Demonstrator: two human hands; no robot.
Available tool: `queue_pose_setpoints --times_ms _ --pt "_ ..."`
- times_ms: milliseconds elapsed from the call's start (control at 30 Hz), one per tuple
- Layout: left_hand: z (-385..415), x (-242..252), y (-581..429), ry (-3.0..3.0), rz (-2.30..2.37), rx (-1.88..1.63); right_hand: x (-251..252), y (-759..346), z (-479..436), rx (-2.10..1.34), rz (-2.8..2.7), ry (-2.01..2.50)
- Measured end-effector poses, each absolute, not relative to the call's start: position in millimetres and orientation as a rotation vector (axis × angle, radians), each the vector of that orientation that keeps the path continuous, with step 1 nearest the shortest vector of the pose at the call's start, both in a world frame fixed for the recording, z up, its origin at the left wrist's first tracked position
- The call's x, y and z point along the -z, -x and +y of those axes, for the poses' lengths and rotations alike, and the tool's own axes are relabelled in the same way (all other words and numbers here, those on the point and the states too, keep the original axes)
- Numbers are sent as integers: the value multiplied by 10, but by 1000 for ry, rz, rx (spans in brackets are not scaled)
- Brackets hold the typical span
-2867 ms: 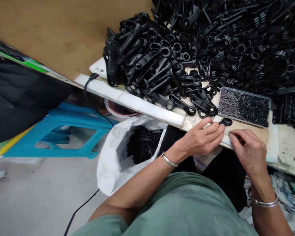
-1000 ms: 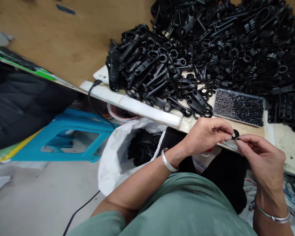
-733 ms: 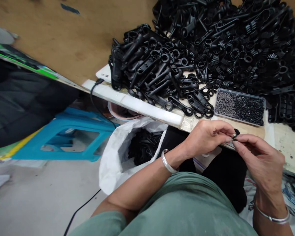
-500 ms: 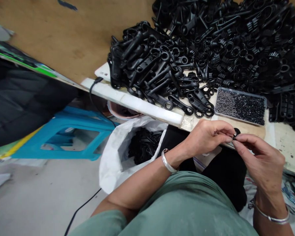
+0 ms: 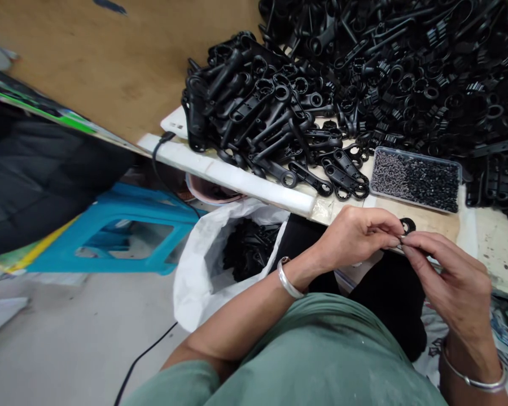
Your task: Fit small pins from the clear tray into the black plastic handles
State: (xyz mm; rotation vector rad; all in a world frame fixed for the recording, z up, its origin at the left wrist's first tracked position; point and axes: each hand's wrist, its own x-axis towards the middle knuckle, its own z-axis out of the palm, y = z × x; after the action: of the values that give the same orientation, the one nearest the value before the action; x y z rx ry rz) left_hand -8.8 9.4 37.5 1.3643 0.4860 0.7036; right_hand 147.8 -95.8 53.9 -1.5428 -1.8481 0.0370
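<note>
Fingertips almost meeting, both of my hands work at the table's front edge. My left hand (image 5: 366,234) is closed in a pinch on a black plastic part with a ring-shaped end (image 5: 408,226), most of it hidden by the fingers. My right hand (image 5: 452,273) pinches thumb to forefinger right beside it; whatever small thing lies between those fingertips is hidden. Just beyond the hands sits a clear plastic box (image 5: 415,207), holding small metallic pieces (image 5: 390,172) on its left side and small black pieces (image 5: 436,183) on its right.
Black plastic parts (image 5: 254,107) with ringed ends are heaped across the table's back. A white strip (image 5: 237,179) runs along the front edge. Below are a white sack (image 5: 192,282) of black parts, a pinkish tub (image 5: 207,194), a blue stool (image 5: 105,225) and a black cable (image 5: 141,355).
The ring-shaped end shows more clearly between the fingertips now. My right hand's fingers have shifted slightly, while the left hand stays nearly where it was.
</note>
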Motion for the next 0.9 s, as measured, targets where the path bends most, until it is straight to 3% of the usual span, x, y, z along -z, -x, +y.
queue_pose_setpoints --times_ms 333,900 --pt "39 -367 70 -1231 495 -710 -511 -1425 -984 -103 -1599 1668" --pt "-55 -339 79 -1548 641 -755 -479 -1407 -986 161 -1856 1614"
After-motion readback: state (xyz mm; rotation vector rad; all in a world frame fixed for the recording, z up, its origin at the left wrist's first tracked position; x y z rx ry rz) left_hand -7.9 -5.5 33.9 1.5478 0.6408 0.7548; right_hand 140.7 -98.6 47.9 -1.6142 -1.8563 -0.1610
